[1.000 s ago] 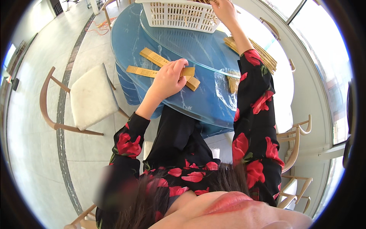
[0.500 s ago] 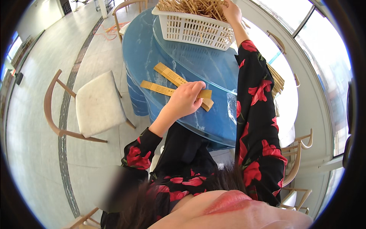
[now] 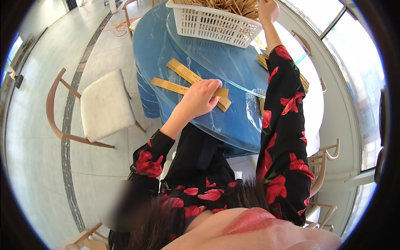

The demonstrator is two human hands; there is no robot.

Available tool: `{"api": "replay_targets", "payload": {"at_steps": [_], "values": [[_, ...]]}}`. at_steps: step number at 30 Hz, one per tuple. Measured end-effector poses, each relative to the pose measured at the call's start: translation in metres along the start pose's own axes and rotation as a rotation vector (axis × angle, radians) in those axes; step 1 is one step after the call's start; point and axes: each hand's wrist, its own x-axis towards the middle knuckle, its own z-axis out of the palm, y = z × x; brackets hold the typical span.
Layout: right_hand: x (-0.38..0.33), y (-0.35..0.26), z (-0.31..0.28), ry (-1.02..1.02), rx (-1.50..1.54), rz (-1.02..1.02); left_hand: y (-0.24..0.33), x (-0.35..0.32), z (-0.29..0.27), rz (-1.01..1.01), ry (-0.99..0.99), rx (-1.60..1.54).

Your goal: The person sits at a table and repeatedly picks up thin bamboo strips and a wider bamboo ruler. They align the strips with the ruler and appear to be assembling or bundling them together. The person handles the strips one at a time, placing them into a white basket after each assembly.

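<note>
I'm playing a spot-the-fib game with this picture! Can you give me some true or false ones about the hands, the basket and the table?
1. The left hand rests on flat wooden strips on the table. True.
2. The white basket is empty. False: it is full of thin wooden sticks.
3. The right hand reaches up to the basket. True.
4. The table is red and square. False: it is blue, with a rounded edge.
5. A person sits on the cushioned chair beside the table. False: nobody sits on it.
</note>
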Motion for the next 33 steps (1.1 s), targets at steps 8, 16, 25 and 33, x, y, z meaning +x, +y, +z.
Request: {"api": "replay_targets", "payload": {"at_steps": [8, 16, 25, 33], "values": [[-0.040, -0.047, -0.145, 0.197, 0.622, -0.061, -0.004, 0.000, -0.004, 0.041, 0.111, 0.029], [-0.155, 0.054, -0.220, -0.072, 1.056, 0.467, -0.001, 0.023, -0.010, -0.082, 0.315, -0.277], [-0.209, 0.076, -0.214, -0.156, 1.270, 0.556, 0.024, 0.035, 0.020, -0.289, 0.212, -0.736], [-0.206, 0.051, -0.224, -0.098, 1.236, 0.593, 0.019, 0.032, 0.034, -0.381, 0.330, -0.503]]}}
